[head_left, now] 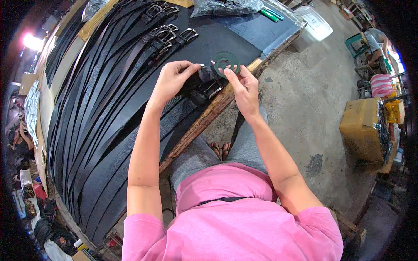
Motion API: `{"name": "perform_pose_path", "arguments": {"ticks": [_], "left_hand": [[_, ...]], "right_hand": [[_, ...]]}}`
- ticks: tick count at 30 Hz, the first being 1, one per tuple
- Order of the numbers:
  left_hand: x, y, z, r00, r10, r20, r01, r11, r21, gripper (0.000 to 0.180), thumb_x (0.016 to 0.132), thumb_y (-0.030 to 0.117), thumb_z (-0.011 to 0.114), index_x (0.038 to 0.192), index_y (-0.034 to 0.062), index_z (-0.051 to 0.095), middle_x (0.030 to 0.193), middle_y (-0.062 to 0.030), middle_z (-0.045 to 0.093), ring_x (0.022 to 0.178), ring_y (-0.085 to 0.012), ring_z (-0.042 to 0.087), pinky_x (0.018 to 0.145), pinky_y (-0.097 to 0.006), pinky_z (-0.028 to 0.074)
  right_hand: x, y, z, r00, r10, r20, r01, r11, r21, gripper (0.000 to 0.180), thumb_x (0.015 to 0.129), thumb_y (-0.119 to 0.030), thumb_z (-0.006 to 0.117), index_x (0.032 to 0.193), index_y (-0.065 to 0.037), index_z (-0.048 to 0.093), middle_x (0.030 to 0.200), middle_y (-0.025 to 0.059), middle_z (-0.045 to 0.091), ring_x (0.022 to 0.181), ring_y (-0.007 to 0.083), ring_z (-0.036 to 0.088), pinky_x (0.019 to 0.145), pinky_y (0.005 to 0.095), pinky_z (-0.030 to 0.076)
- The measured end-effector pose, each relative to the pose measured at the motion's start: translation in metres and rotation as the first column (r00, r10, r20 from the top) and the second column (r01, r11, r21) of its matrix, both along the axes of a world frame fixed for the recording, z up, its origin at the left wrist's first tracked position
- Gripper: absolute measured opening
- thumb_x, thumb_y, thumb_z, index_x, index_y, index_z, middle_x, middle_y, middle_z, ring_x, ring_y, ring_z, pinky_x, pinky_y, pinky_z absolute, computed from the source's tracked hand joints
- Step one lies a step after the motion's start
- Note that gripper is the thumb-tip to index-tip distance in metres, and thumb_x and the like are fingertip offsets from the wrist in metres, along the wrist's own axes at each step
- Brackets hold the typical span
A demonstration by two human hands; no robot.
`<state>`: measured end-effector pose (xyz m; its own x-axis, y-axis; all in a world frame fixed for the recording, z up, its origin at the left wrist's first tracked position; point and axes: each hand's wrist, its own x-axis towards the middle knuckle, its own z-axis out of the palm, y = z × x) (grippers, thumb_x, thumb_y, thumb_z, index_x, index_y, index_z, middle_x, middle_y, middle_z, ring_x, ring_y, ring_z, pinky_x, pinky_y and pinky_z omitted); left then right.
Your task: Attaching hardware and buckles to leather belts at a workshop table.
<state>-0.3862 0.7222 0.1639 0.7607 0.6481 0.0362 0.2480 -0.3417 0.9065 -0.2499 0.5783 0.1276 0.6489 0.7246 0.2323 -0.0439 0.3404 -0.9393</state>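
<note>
My right hand (246,91) pinches a flat, see-through green ring (226,57) that looks like a roll of tape. Opposite it, my left hand (172,82) has thumb and finger pressed together at a small pale bit too tiny to name. Between the two hands a black leather belt end (207,74) lies over the table edge, apparently touching neither fingertip. Just below it rests a belt buckle (213,89) of silver metal on another black belt. Many long black belts (100,113) spread side by side across the table to the left, several silver buckles (163,35) grouped at their far ends.
A wooden table edge (196,124) runs diagonally before my legs. Clear plastic wrapping (226,6) and green-handled tools (270,15) lie at the far side. A white plastic bin (315,24) and a cardboard box (361,126) stand on the right; another person (376,41) sits beyond.
</note>
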Motion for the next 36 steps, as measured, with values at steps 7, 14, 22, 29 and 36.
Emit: {"name": "perform_pose_path", "arguments": {"ticks": [7, 14, 22, 29, 36], "left_hand": [[0.015, -0.013, 0.003, 0.973, 0.211, -0.092, -0.194, 0.967, 0.162, 0.030, 0.075, 0.029, 0.076, 0.079, -0.0005, 0.073, 0.067, -0.0090, 0.069, 0.060, -0.0113, 0.062, 0.059, -0.026, 0.047], [0.016, -0.027, 0.001, 0.944, 0.328, -0.019, -0.316, 0.923, 0.220, 0.027, 0.075, 0.029, 0.076, 0.082, 0.0019, 0.074, 0.066, -0.0075, 0.068, 0.058, -0.0118, 0.061, 0.059, -0.027, 0.046], [0.018, 0.003, -0.004, 0.969, 0.241, -0.063, -0.246, 0.964, -0.097, 0.063, 0.092, 0.054, 0.050, 0.089, -0.0043, 0.072, 0.064, -0.0105, 0.065, 0.062, -0.0133, 0.060, 0.063, -0.027, 0.046], [0.025, -0.001, 0.000, 0.965, 0.099, -0.243, -0.103, 0.995, -0.003, 0.044, 0.088, 0.043, 0.065, 0.089, -0.0003, 0.074, 0.070, -0.0016, 0.064, 0.065, -0.0071, 0.053, 0.063, -0.023, 0.041], [0.010, -0.017, 0.004, 0.962, 0.263, 0.070, -0.271, 0.948, 0.169, 0.028, 0.083, 0.025, 0.070, 0.086, -0.0022, 0.070, 0.076, -0.0101, 0.070, 0.067, -0.0104, 0.063, 0.062, -0.026, 0.047]], "right_hand": [[0.010, 0.004, -0.007, 0.993, -0.041, 0.113, 0.052, 0.993, -0.102, 0.015, 0.092, -0.012, 0.062, 0.083, 0.000, 0.060, 0.074, -0.0009, 0.059, 0.069, 0.0019, 0.050, 0.060, 0.0208, 0.040], [0.006, 0.005, -0.003, 0.996, -0.053, 0.075, 0.058, 0.997, -0.058, 0.015, 0.091, -0.011, 0.061, 0.084, 0.001, 0.060, 0.076, 0.0006, 0.061, 0.071, 0.0023, 0.055, 0.062, 0.0211, 0.043], [-0.001, -0.001, -0.002, 0.999, -0.029, -0.039, 0.031, 0.999, 0.043, 0.009, 0.093, -0.005, 0.057, 0.093, 0.003, 0.059, 0.091, 0.0041, 0.058, 0.088, 0.0101, 0.061, 0.080, 0.0249, 0.049], [-0.003, -0.004, -0.001, 0.997, -0.023, -0.073, 0.025, 0.999, 0.029, 0.010, 0.094, -0.005, 0.056, 0.095, 0.004, 0.058, 0.092, 0.0041, 0.057, 0.090, 0.0113, 0.061, 0.083, 0.0249, 0.049], [0.002, 0.000, -0.006, 0.997, -0.033, 0.073, 0.033, 0.999, 0.012, 0.009, 0.091, -0.006, 0.060, 0.091, 0.003, 0.060, 0.089, 0.0043, 0.056, 0.078, 0.0079, 0.055, 0.069, 0.0239, 0.046]]}}
